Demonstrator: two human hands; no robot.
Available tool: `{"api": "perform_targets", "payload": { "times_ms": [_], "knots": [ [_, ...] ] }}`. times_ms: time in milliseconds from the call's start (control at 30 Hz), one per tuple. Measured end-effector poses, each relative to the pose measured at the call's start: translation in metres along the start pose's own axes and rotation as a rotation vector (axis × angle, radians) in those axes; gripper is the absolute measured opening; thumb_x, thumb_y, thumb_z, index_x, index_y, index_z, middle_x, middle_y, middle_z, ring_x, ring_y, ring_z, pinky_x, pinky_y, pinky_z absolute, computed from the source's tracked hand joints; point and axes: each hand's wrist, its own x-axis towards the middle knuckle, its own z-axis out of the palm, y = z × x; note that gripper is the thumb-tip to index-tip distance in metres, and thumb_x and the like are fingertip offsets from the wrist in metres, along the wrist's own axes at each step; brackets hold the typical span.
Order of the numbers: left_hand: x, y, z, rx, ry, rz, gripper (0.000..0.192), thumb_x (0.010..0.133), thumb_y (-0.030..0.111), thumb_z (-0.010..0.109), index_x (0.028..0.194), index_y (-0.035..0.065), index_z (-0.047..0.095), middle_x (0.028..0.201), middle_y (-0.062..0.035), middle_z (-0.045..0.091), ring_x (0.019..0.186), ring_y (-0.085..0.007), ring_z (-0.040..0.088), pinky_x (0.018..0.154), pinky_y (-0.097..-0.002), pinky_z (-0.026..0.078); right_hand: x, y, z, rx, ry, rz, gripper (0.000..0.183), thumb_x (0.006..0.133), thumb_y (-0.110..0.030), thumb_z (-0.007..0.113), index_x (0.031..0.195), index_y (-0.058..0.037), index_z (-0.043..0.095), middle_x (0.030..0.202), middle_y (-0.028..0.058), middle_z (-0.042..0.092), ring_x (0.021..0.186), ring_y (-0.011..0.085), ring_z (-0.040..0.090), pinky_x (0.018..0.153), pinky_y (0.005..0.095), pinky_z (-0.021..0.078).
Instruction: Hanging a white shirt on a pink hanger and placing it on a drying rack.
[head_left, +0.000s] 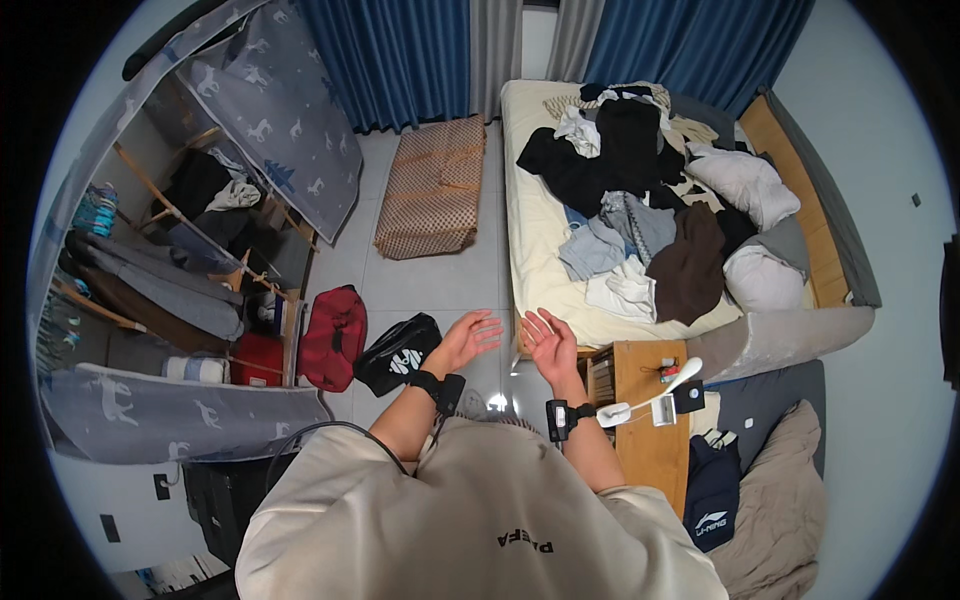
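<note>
Both of my hands are raised in front of my body with the palms partly showing and nothing in them. My left hand (469, 339) has its fingers apart, over the tiled floor beside a black bag with a white print (399, 355). Close to the near corner of the bed (529, 247) is my right hand (551, 343), its fingers also spread. A heap of clothes lies on the mattress, with a black garment (628, 142), a brown garment (688, 262), a white garment (624, 291) and grey shorts (592, 249) among it.
A red bag (332, 337) lies by a fabric wardrobe (292, 150) with its cover folded back. A brown patterned storage bag (433, 187) rests on the floor. To my right stands a wooden cabinet (649, 465) carrying a white desk lamp (679, 379). Pillows (765, 277) lie near the headboard.
</note>
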Motion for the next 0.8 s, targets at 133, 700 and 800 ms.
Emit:
{"api": "perform_targets", "payload": {
  "times_ms": [133,700,800],
  "knots": [
    [0.02,0.035,-0.018,0.027,-0.011,-0.005,0.038,0.099,0.026,0.05,0.131,0.0048,0.045,0.132,-0.0168,0.051,0.121,-0.0325,0.055,0.1,-0.0476,0.049,0.04,0.011,0.022,0.024,0.029,0.011,0.04,0.095,-0.023,0.051,0.129,-0.0023,0.051,0.129,0.0199,0.058,0.117,0.0326,0.058,0.097,0.044,0.0493],
    [0.129,0.126,-0.064,-0.045,0.042,-0.081,0.035,0.098,0.028,0.054,0.128,0.0083,0.051,0.13,-0.0158,0.056,0.12,-0.0318,0.055,0.102,-0.0478,0.046,0.201,-0.018,0.053,0.084,0.095,0.068,0.035,0.094,-0.02,0.053,0.124,-0.0029,0.054,0.12,0.0195,0.062,0.108,0.0325,0.062,0.092,0.0433,0.0521],
    [0.163,0.155,-0.063,-0.025,0.043,-0.069,0.036,0.098,0.028,0.054,0.128,0.009,0.05,0.129,-0.0155,0.057,0.12,-0.0316,0.055,0.102,-0.0479,0.046,0.248,-0.032,0.058,0.099,0.086,0.08,0.034,0.094,-0.02,0.053,0.123,-0.0029,0.054,0.118,0.0189,0.063,0.103,0.032,0.064,0.092,0.0429,0.0523]
  ]
}}
